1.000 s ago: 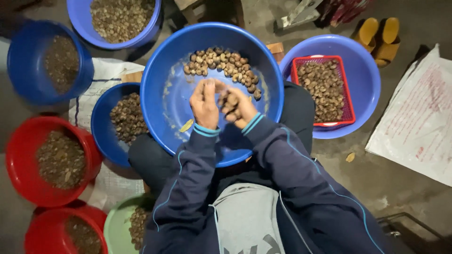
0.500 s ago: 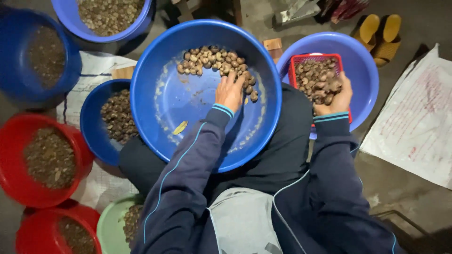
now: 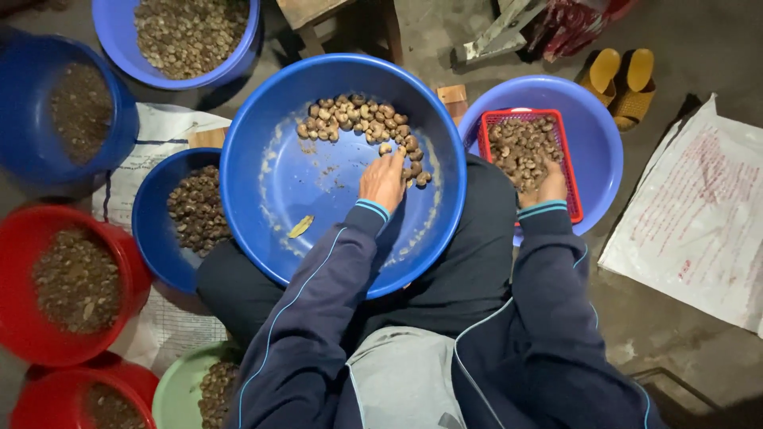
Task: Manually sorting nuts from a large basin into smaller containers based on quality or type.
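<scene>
A big blue basin point(image 3: 270, 199) rests on my lap with a strip of brown nuts point(image 3: 358, 119) along its far side. My left hand point(image 3: 383, 179) lies palm down in the basin, its fingers among the nearest nuts. My right hand point(image 3: 547, 184) reaches over the near end of a red mesh tray point(image 3: 572, 171) full of nuts, which sits inside a light blue basin point(image 3: 600, 135) on my right. Whether either hand holds a nut is hidden from view.
Left of me stand a small blue bowl point(image 3: 151, 230) of nuts, two blue basins point(image 3: 103, 119) point(image 3: 199, 75), two red basins point(image 3: 127, 262) and a green bowl point(image 3: 171, 389). A printed white sack point(image 3: 699, 214) and yellow slippers point(image 3: 620, 75) lie right.
A second ago both hands were together over the big basin. The right hand has moved out to the red tray, and the left hand has reached forward to the nuts.
</scene>
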